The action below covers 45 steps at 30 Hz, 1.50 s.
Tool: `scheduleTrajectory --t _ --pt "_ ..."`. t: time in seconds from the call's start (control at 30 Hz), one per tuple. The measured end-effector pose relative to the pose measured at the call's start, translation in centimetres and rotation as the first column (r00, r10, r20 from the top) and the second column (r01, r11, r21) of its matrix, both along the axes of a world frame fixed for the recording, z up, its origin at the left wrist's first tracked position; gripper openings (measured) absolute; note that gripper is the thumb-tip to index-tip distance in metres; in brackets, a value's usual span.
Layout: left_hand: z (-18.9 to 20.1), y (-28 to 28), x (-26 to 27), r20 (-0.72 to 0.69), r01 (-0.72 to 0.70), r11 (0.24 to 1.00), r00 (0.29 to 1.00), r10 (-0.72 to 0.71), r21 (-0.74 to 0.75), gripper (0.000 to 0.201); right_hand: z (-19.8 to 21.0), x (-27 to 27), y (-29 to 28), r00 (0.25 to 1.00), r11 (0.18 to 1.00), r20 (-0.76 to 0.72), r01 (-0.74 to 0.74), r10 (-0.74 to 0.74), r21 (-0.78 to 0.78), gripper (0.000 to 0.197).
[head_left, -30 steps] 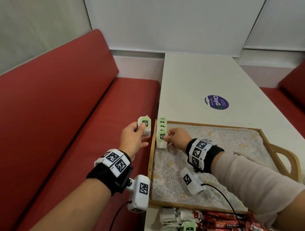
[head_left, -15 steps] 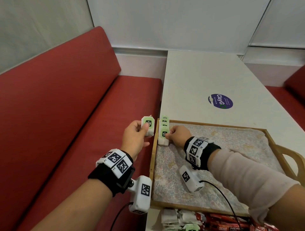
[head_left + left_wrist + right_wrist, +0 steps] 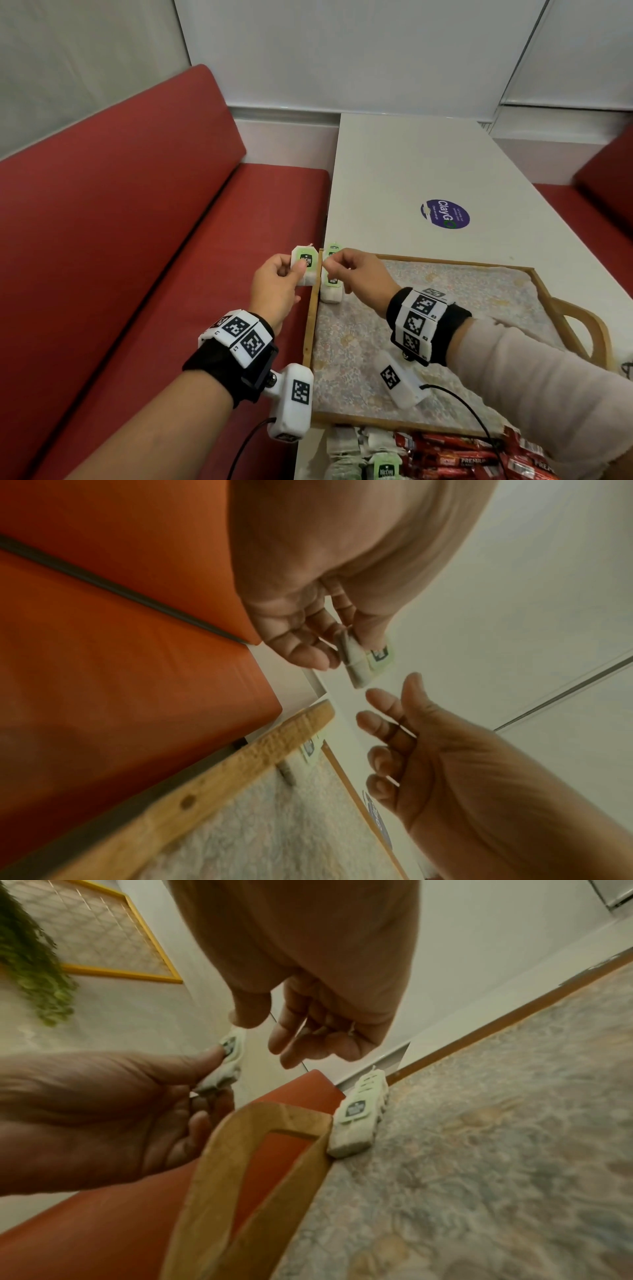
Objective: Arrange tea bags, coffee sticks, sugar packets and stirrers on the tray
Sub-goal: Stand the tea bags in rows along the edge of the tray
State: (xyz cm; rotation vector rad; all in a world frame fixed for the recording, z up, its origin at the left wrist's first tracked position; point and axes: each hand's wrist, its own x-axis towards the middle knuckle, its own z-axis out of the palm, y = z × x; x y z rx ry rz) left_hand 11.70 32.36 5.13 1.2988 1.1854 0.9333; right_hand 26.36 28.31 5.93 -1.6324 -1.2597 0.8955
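Several tea bags (image 3: 305, 266) sit pinched in the left hand (image 3: 274, 291); right hand (image 3: 356, 274) beside, fingers loosely apart, empty.

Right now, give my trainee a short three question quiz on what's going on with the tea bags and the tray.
1. True or false: the left hand holds a tea bag outside the tray.
2. Where does the row of tea bags lie? A) along the tray's left edge B) on the purple sticker C) on the red bench
3. Fill in: the right hand is ____ of any tea bag.

Key: 1 true; 2 A; 3 empty
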Motion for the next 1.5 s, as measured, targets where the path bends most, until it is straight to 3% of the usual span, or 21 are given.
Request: scheduleTrajectory --t 0.27,0.47,0.57,0.7,1.03,1.2,1.27,1.33,1.43,1.5 --pt "0.0 -0.9 0.7 -0.011 0.051 0.997 0.999 -0.051 0.065 0.01 0.1 0.1 -1.0 0.995 1.0 -0.097 -0.023 0.022 -0.006 0.019" --pt "-0.7 -0.8 0.5 -0.044 0.054 0.996 0.998 -0.051 0.067 0.022 -1.4 1.6 -1.0 0.993 0.976 -0.078 0.07 -0.088 -0.207 0.02" --pt "-1.0 -0.7 0.4 -0.075 0.067 0.995 0.995 -0.062 0.073 0.023 -2.3 1.7 -0.7 0.996 0.946 -0.029 0.068 -0.081 -0.318 0.02" --pt "-1.3 -0.5 0.4 -0.097 0.081 0.993 0.993 -0.074 0.08 0.024 -2.9 1.4 -0.5 0.993 0.917 -0.075 0.052 -0.088 -0.396 0.02" --pt "-1.5 -0.4 0.3 -0.112 0.104 0.992 0.989 -0.095 0.078 0.027 -3.6 1.4 0.9 0.989 0.893 0.143 0.101 -0.042 -0.438 0.016" --pt "-1.5 -0.5 0.3 -0.106 0.11 0.991 0.989 -0.102 0.078 0.028 -3.2 1.3 0.7 0.961 0.924 0.272 0.15 -0.052 -0.352 0.021" --pt "-1.6 -0.5 0.2 -0.107 0.111 0.991 0.989 -0.102 0.077 0.026 -2.9 1.4 0.3 0.979 0.95 0.199 0.103 -0.045 -0.294 0.02" --pt "-1.5 -0.6 0.2 -0.115 0.111 0.991 0.988 -0.102 0.076 0.026 -2.4 1.3 -0.3 0.988 0.955 0.139 -0.025 0.069 -0.296 0.018" --pt "-1.5 -0.7 0.2 -0.127 0.107 0.991 0.987 -0.098 0.074 0.025 -2.0 1.1 -0.7 0.95 0.893 0.151 -0.192 0.274 -0.407 0.004" --pt "-1.5 -0.7 0.3 -0.135 0.108 0.991 0.986 -0.097 0.073 0.023 -2.3 1.1 -0.8 0.937 0.863 0.157 -0.21 0.312 -0.459 0.006"
